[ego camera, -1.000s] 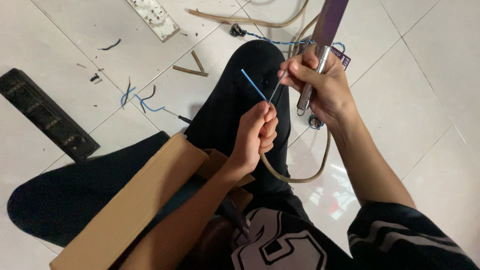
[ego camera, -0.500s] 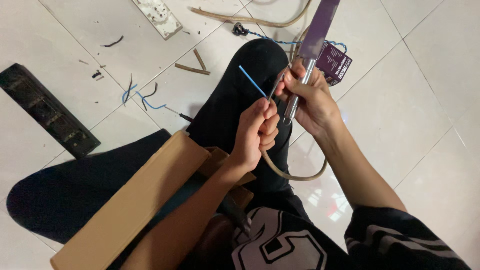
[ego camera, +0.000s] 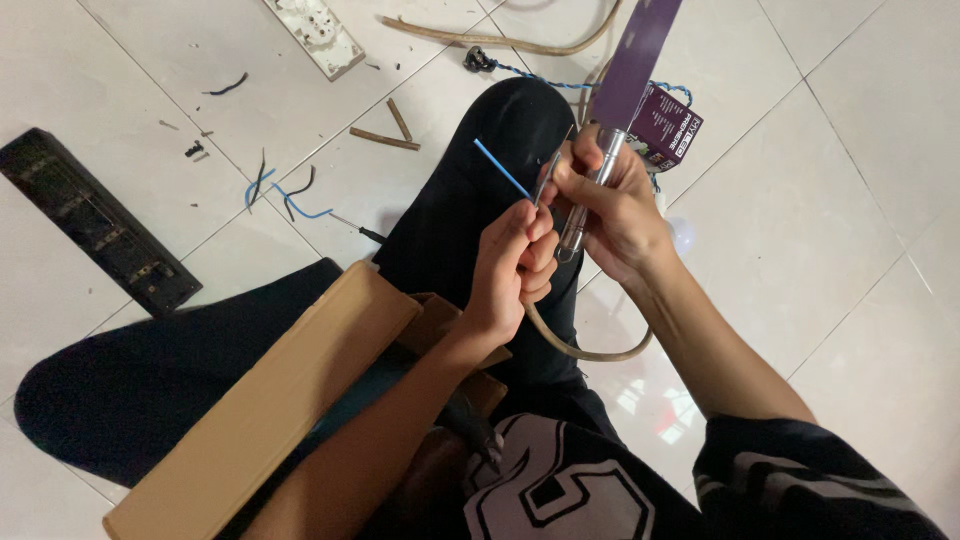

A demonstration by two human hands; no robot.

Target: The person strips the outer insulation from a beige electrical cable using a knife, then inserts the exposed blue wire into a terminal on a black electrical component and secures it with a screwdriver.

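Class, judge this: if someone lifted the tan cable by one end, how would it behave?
The tan cable would probably sag: it already hangs in a loop below the left hand. It looks thin, so likely light. Its blue wire sticks out straight, so that short core seems stiffer.

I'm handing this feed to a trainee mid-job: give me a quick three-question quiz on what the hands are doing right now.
1. True or false: the left hand grips a tan sheathed cable from which a thin blue wire sticks out.
2. What does the right hand hold? A) black power strip B) slim metal-shafted tool with a purple handle C) cardboard box
3. Fill in: the long black power strip lies on the white ____ floor.

Key: 1 true; 2 B; 3 tiled.
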